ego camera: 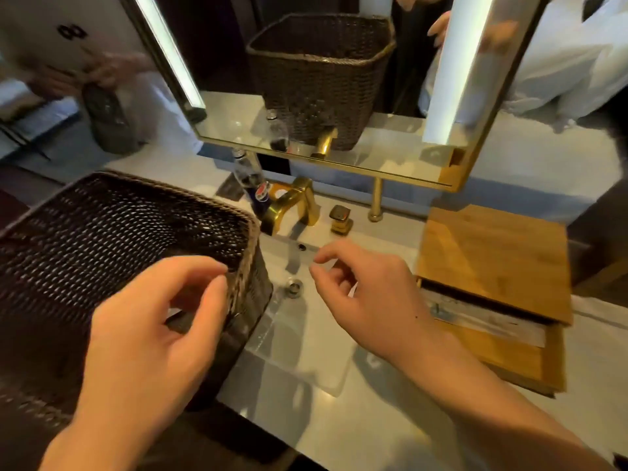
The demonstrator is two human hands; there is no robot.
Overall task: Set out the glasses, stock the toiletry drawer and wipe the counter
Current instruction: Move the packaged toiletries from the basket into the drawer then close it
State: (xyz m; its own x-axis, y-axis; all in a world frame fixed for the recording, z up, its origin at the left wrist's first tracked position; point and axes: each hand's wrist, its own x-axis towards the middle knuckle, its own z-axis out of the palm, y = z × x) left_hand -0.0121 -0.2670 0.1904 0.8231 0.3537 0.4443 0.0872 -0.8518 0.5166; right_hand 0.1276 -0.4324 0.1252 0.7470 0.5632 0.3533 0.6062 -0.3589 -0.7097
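A dark woven basket (102, 239) stands on the left of the pale counter (367, 426), partly over the sink (306, 341). My left hand (153, 331) is at the basket's near right corner with loosely curled fingers; its fingertips lie by the rim, and I cannot tell if they touch it. My right hand (360, 294) hovers over the sink near the drain (294, 287), fingers loosely curled and holding nothing. A bamboo box (492, 260) sits on the right. Its drawer (509, 358) is pulled partly out and shows pale flat packets (486, 321) inside. No glasses or cloth are in sight.
A gold faucet (292, 205) and gold knob (341, 219) stand behind the sink. A cola bottle (256, 188) is beside the faucet. A gold-framed lit mirror (339, 79) hangs over the counter on gold posts (376, 198). A person in white stands at the far right (571, 62).
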